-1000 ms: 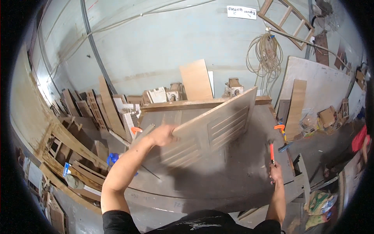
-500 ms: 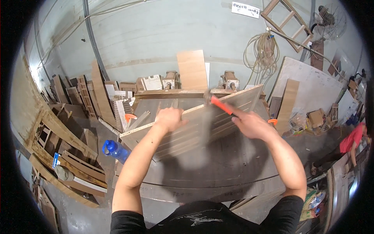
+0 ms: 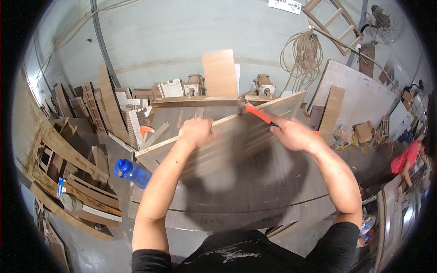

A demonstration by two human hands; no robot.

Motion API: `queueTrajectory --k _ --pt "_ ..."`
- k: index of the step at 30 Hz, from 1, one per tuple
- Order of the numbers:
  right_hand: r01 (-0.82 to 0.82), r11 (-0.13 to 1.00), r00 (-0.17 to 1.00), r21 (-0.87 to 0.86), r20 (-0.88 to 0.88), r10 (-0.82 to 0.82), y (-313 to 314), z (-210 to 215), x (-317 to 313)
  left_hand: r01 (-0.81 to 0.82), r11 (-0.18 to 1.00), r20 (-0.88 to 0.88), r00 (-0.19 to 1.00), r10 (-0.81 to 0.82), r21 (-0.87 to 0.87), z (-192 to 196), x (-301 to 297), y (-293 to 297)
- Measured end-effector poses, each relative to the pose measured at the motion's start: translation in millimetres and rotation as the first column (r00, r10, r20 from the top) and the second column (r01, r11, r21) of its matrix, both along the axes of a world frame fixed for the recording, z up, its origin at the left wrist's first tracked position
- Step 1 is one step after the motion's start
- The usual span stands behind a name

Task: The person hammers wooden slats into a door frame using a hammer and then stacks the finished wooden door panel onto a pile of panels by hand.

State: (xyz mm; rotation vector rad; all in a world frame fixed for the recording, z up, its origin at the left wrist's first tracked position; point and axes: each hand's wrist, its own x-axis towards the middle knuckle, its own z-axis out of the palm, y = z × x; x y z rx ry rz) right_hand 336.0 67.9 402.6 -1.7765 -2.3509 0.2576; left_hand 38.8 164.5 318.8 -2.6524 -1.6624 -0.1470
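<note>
A grooved wooden panel [image 3: 214, 150] stands tilted on its edge on the workbench [image 3: 236, 200], running diagonally from near left to far right. My left hand [image 3: 196, 133] is closed over its upper edge, left of the middle, thumb on the near face. In my right hand [image 3: 293, 133] is a hammer [image 3: 257, 111] with a red and black handle. The hammer's head is at the panel's upper edge, right of my left hand; I cannot tell whether it touches. Shadows of my arms fall across the panel and bench.
A blue water bottle [image 3: 132, 173] stands at the bench's left edge. Wooden strips [image 3: 157, 135] lie behind the panel's left end. Two metal clamps [image 3: 193, 85] sit at the back. Boards [image 3: 107, 102] lean around the left side. A person in red [image 3: 405, 159] is at far right.
The whole view has shifted slightly, with the background higher up. The hammer head, blurred before, shows more sharply at the panel's edge. My left hand keeps its hold on the panel.
</note>
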Motion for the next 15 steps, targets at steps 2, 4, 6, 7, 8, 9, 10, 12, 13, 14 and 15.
queueTrajectory --k 2,4,6,7,8,9,10,12,13,14,15 --pt "0.06 0.981 0.995 -0.183 -0.064 -0.073 -2 9 0 -0.007 1.0 -0.003 1.0 0.007 0.002 0 2 -4" --pt "0.125 0.991 0.883 -0.038 -0.451 -0.129 -12 -17 9 -0.028 1.0 0.005 1.0 0.028 0.002 1 -1 -8" --pt "0.203 0.979 0.745 0.024 -0.653 -0.139 -25 -60 23 -0.023 1.0 0.101 0.995 0.022 0.01 1 -9 -14" --pt "0.24 0.971 0.708 0.021 -0.687 -0.16 -30 -88 29 -0.069 0.998 0.112 0.991 0.067 0.011 -2 -19 -14" --pt "0.274 0.962 0.666 0.013 -0.724 -0.18 -34 -119 35 -0.059 0.998 0.12 0.991 0.055 0.028 -8 -34 -18" --pt "0.31 0.944 0.569 -0.112 -0.773 -0.279 -45 -165 64 -0.039 0.998 0.136 0.99 0.032 0.046 -11 -46 -24" --pt "0.347 0.909 0.456 -0.23 -0.806 -0.378 -59 -210 95 -0.097 0.995 0.15 0.985 0.09 0.039 -12 -58 -30" --pt "0.441 0.881 0.561 -0.172 -0.713 -0.42 -93 -303 163 -0.067 0.998 0.131 0.989 0.067 -0.01 -10 -88 -38" --pt "0.469 0.866 0.656 -0.173 -0.588 -0.473 -111 -341 193 -0.089 0.996 0.13 0.988 0.084 0.033 -10 -109 -44" --pt "0.473 0.865 0.663 -0.168 -0.579 -0.475 -130 -382 228 -0.067 0.996 0.174 0.983 0.055 0.062 -11 -129 -41" --pt "0.535 0.821 0.564 -0.198 -0.641 -0.521 -146 -417 253 -0.031 0.999 0.143 0.989 0.035 -0.029 1 -144 -39"
